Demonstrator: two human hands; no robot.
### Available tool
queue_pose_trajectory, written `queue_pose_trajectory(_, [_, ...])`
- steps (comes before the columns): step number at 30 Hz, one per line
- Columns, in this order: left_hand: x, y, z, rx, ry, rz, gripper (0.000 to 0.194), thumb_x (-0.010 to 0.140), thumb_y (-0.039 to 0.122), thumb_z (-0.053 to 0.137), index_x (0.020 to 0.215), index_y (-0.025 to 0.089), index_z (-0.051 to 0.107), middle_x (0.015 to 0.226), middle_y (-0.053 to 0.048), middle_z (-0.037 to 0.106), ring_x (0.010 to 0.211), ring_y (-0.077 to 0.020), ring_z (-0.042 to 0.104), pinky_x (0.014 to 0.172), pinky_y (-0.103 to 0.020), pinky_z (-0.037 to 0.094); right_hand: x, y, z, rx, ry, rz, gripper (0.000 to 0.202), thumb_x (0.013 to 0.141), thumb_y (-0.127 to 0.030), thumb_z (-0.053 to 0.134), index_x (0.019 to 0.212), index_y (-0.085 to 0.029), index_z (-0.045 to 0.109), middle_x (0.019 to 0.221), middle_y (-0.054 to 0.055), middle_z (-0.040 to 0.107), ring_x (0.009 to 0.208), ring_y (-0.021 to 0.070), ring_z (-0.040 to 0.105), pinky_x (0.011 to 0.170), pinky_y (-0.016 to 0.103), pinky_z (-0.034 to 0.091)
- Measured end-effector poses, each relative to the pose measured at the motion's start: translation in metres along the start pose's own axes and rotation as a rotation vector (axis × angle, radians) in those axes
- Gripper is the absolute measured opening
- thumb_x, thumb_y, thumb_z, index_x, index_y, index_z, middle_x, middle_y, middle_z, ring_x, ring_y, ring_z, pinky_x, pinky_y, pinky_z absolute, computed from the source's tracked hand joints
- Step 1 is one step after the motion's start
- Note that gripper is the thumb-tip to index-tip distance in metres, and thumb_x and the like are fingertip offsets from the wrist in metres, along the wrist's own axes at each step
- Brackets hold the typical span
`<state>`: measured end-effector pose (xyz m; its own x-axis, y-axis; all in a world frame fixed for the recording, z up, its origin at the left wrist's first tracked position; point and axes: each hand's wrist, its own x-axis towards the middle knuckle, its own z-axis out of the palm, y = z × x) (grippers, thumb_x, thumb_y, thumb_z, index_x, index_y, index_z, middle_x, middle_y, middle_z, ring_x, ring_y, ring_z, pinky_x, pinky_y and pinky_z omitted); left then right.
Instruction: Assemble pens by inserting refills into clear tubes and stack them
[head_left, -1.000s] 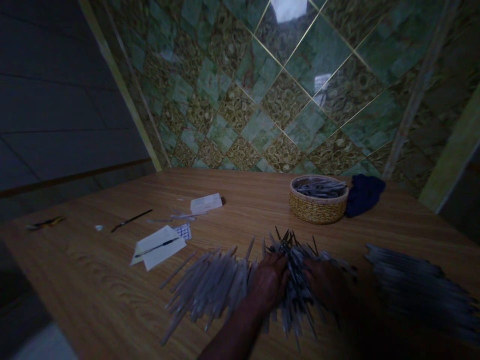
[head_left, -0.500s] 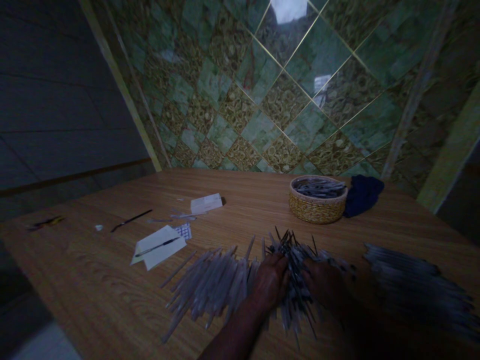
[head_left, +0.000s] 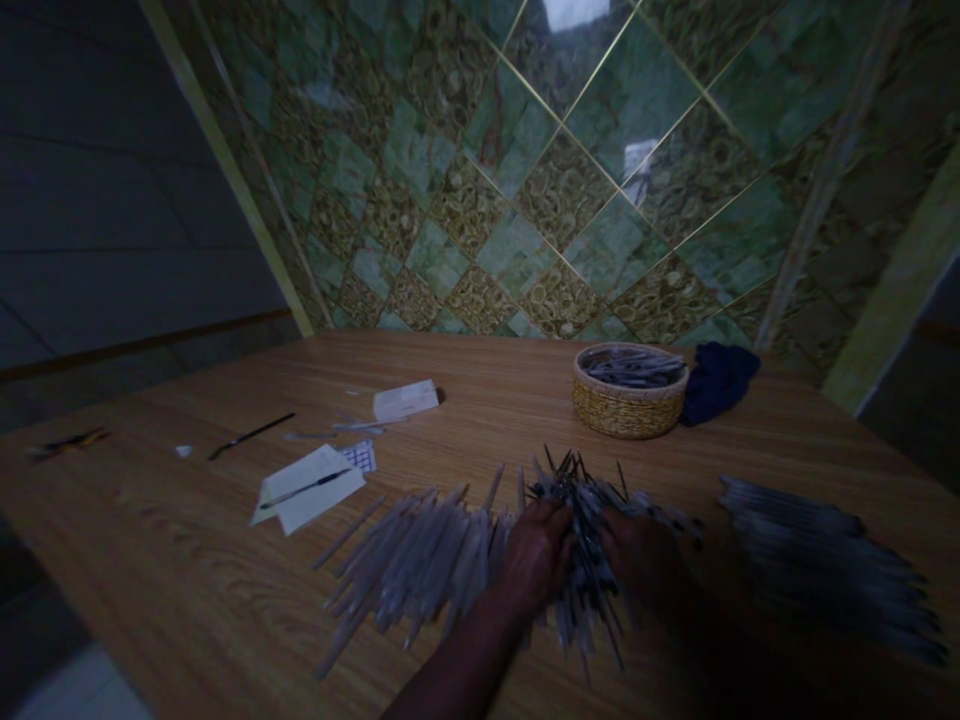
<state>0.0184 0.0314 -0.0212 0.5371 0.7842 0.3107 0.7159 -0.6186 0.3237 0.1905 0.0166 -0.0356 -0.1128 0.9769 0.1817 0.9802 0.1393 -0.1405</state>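
Note:
On the tabletop a loose heap of dark, thin pen refills (head_left: 586,585) lies between my two hands, their pointed black ends sticking out at the far side. My left hand (head_left: 538,548) rests on the heap's left side, its fingers curled round some of the refills. From the right, my right hand (head_left: 639,552) presses in with bent fingers against the same bunch; it is in deep shadow and its grip is partly hidden. Left of my left hand a pile of clear, pale pen barrels (head_left: 427,555) is spread out, partly covered by my forearm.
A woven basket (head_left: 628,412) full of similar sticks stands behind, beside a dark blue cloth (head_left: 718,382). Dark pens (head_left: 825,565) lie in a row at right. Folded paper (head_left: 311,492) with a pen, a white box (head_left: 406,400) and a thin black stick (head_left: 251,436) are at left.
The view has shifted slightly, so everything sits a little further left and up. Both hands stay on the refills, with hardly any visible movement.

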Motion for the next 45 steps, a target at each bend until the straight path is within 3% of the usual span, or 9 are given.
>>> queue_pose_trajectory(5, [-0.001,-0.002,0.002,-0.013,0.024,0.009,0.027,0.084,0.020,0.048,0.109,0.018,0.057,0.112,-0.008,0.058,0.104,-0.0213,0.052,0.092,-0.035,0.043,0.003,0.002,0.001,0.197,0.060,0.022,0.023,0.085,-0.025,0.041,0.077,-0.021,0.061,0.070,0.005,0.068,0.064,0.0158,0.063,0.055,0.023,0.036])
queue_pose_trajectory(13, [0.000,-0.001,0.001,-0.027,0.109,0.012,0.022,0.086,0.019,0.044,0.104,0.016,0.057,0.104,-0.009,0.060,0.098,-0.0207,0.052,0.087,-0.034,0.044,0.009,-0.004,0.004,0.995,0.133,0.158,0.022,0.071,-0.034,0.051,0.067,-0.016,0.062,0.061,0.002,0.063,0.058,0.0158,0.059,0.053,0.023,0.042])
queue_pose_trajectory(21, [0.000,0.005,-0.001,-0.031,0.137,0.085,0.019,0.087,0.018,0.041,0.096,0.016,0.058,0.089,-0.007,0.061,0.087,-0.0192,0.053,0.079,-0.032,0.045,0.008,-0.011,0.001,1.346,0.007,0.352,0.026,0.063,-0.045,0.056,0.060,-0.019,0.054,0.032,-0.009,0.037,0.028,0.0071,0.029,0.031,0.020,0.021])
queue_pose_trajectory(25, [0.000,0.004,0.002,-0.022,0.102,0.119,0.020,0.087,0.018,0.041,0.096,0.017,0.059,0.088,-0.007,0.060,0.086,-0.0191,0.052,0.078,-0.031,0.044,0.011,-0.003,0.007,1.230,0.063,0.331,0.026,0.067,-0.043,0.053,0.061,-0.018,0.055,0.034,-0.008,0.038,0.030,0.0078,0.032,0.033,0.020,0.023])
queue_pose_trajectory(31, [0.004,-0.003,-0.007,0.044,0.009,0.028,0.021,0.084,0.016,0.042,0.091,0.017,0.061,0.086,-0.007,0.062,0.087,-0.0193,0.054,0.078,-0.029,0.043,0.010,0.005,0.008,0.729,0.218,0.089,0.026,0.077,-0.034,0.047,0.063,-0.019,0.062,0.051,-0.001,0.056,0.048,0.0114,0.050,0.047,0.021,0.034])
queue_pose_trajectory(35, [0.009,-0.017,-0.032,0.113,-0.104,-0.168,0.022,0.081,0.014,0.043,0.085,0.016,0.064,0.088,-0.009,0.064,0.088,-0.0201,0.056,0.078,-0.029,0.042,0.004,0.005,0.008,0.426,0.126,0.035,0.027,0.084,-0.032,0.042,0.073,-0.021,0.064,0.061,0.002,0.065,0.056,0.0135,0.058,0.052,0.021,0.037])
queue_pose_trajectory(39, [0.005,-0.041,-0.063,0.125,-0.224,-0.246,0.021,0.074,0.011,0.046,0.077,0.015,0.066,0.080,-0.007,0.066,0.080,-0.0195,0.059,0.070,-0.026,0.041,-0.002,0.001,0.007,0.146,0.013,0.003,0.024,0.086,-0.029,0.041,0.081,-0.021,0.064,0.069,0.006,0.068,0.062,0.0182,0.063,0.054,0.025,0.037])
queue_pose_trajectory(42, [-0.004,-0.055,-0.079,0.114,-0.298,-0.292,0.019,0.067,0.008,0.049,0.072,0.013,0.067,0.074,-0.004,0.066,0.073,-0.0175,0.059,0.065,-0.023,0.040,-0.004,-0.002,0.006,0.059,-0.030,-0.029,0.025,0.087,-0.027,0.039,0.085,-0.020,0.063,0.070,0.008,0.069,0.065,0.0212,0.065,0.053,0.026,0.037])
queue_pose_trajectory(45, [-0.012,-0.058,-0.083,0.054,-0.388,-0.283,0.017,0.062,0.007,0.052,0.068,0.013,0.067,0.066,0.001,0.065,0.068,-0.0146,0.058,0.061,-0.019,0.040,-0.005,-0.002,0.008,0.057,-0.050,-0.064,0.026,0.088,-0.026,0.038,0.088,-0.021,0.063,0.071,0.007,0.069,0.062,0.0212,0.065,0.051,0.026,0.036])
